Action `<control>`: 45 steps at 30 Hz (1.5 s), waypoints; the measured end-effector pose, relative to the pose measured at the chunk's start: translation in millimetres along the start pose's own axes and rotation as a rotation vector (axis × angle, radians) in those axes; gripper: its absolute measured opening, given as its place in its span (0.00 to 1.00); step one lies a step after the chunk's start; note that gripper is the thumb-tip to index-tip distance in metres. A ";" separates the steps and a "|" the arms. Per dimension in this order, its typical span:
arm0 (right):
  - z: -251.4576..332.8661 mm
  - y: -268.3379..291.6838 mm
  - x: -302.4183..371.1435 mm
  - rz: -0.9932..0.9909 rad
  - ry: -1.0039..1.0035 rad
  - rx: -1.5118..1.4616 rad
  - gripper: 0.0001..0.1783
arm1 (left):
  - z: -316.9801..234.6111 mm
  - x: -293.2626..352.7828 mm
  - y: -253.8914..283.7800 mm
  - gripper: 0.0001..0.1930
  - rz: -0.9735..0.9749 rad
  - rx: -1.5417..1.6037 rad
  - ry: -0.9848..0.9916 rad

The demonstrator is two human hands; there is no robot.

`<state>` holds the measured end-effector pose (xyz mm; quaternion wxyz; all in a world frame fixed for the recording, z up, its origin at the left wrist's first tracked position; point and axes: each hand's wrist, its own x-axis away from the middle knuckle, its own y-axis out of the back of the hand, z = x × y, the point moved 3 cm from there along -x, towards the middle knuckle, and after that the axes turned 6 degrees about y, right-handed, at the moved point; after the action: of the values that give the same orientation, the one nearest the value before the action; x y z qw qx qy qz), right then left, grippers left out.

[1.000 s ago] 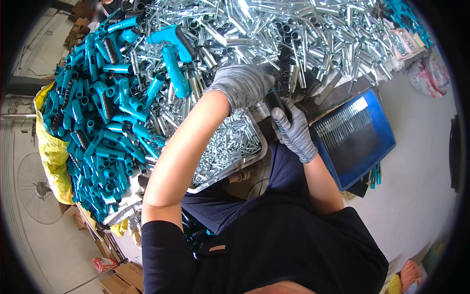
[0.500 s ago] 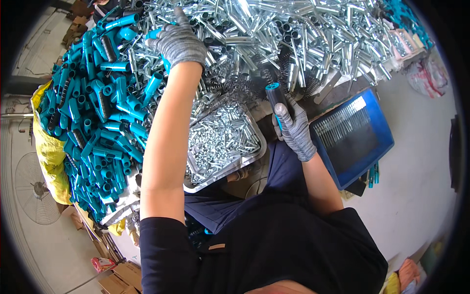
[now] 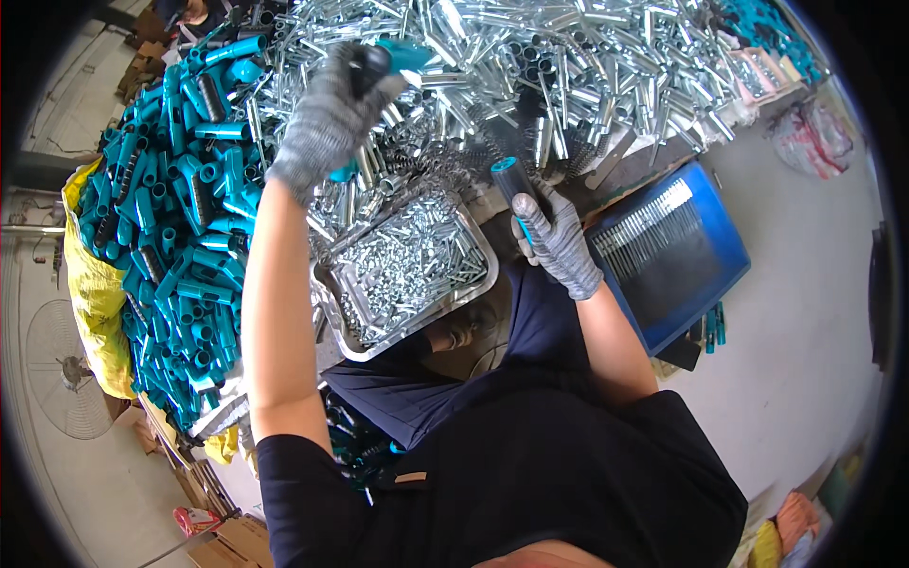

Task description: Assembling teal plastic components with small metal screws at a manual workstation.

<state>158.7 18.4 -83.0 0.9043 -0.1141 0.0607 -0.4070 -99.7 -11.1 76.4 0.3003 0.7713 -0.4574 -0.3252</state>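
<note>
My left hand (image 3: 331, 123), in a grey knit glove, is closed round a teal plastic handle piece (image 3: 402, 55) above the metal tubes. The glove covers much of the piece, and its end is blurred. In front of my right thigh, my gloved right hand (image 3: 561, 244) grips a black handle with teal parts (image 3: 511, 178), its round teal-ringed end tilted upward and away. Shiny metal tubes (image 3: 625, 57) lie heaped beyond both hands. Between my arms stands a metal tray (image 3: 485, 275) of small pins and screws.
Teal plastic handles (image 3: 180, 208) are piled at the left over a yellow sack (image 3: 95, 312). Dark coil springs (image 3: 483, 142) lie near the table edge. A blue bin (image 3: 734, 237) with rows of metal pieces is at my right. A fan (image 3: 71, 369) stands far left.
My left hand has turned and bent at the wrist, swinging the teal handle piece to the right. My right hand has shifted slightly left with the black handle. More of the tray shows.
</note>
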 end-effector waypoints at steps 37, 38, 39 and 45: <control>43.3 -87.9 76.5 0.713 -0.589 -0.556 0.45 | -45.2 121.1 3.7 0.32 0.216 1.728 -0.072; 41.5 -86.5 74.9 0.698 -0.565 -0.517 0.46 | 33.8 131.0 -0.2 0.38 0.194 2.478 -0.034; 37.1 -72.6 71.1 0.627 -0.550 -0.485 0.46 | -50.4 110.5 26.5 0.32 0.348 1.628 -0.425; 67.3 -73.3 78.5 0.968 -0.444 -0.566 0.46 | -30.2 110.6 48.4 0.27 0.076 0.804 -0.089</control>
<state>171.4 -77.0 -0.6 0.9124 -0.3918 0.0216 0.1162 -60.0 -125.1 106.4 -0.0334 0.7950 -0.5887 -0.1424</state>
